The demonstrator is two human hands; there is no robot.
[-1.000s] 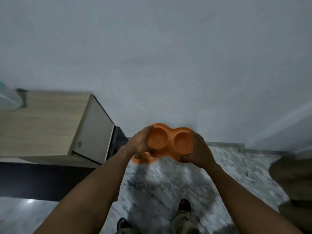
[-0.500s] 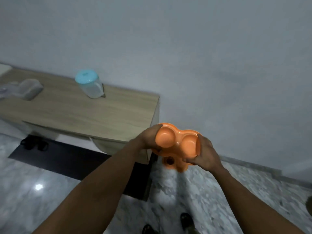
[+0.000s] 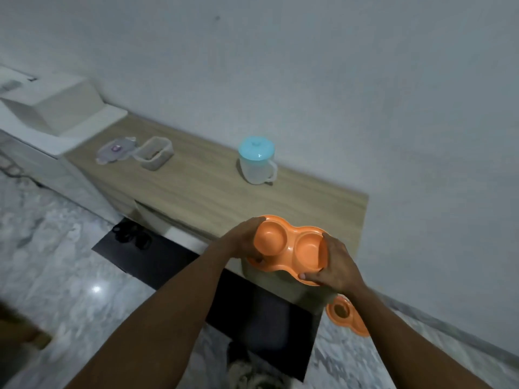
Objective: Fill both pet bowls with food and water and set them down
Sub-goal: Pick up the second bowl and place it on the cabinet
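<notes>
While both wells of the orange plastic double pet bowl [image 3: 292, 245] look dry and bare, the filling has not begun on this one. The left hand [image 3: 247, 240] wraps its left end and the right hand [image 3: 335, 265] clasps its right end, thumb on the front rim, so the bowl is carried level above the near corner of the light wood-grain cabinet top [image 3: 202, 186]; whether it touches the wood I cannot tell. A second orange double pet bowl [image 3: 346, 314] lies on the grey marbled floor [image 3: 70, 290] below the right forearm, partly hidden, with something dark in its one visible well, perhaps food, though that is unclear.

Supplies appear ready on the cabinet: a translucent lidded jug with a pale blue cap [image 3: 257, 161] stands upright further back, and a clear rectangular plastic container [image 3: 154, 153] sits open toward the left with its clear lid [image 3: 115, 150] lying just beside it. By my judgement, most remains: fill this bowl with food and water, then set it down.
</notes>
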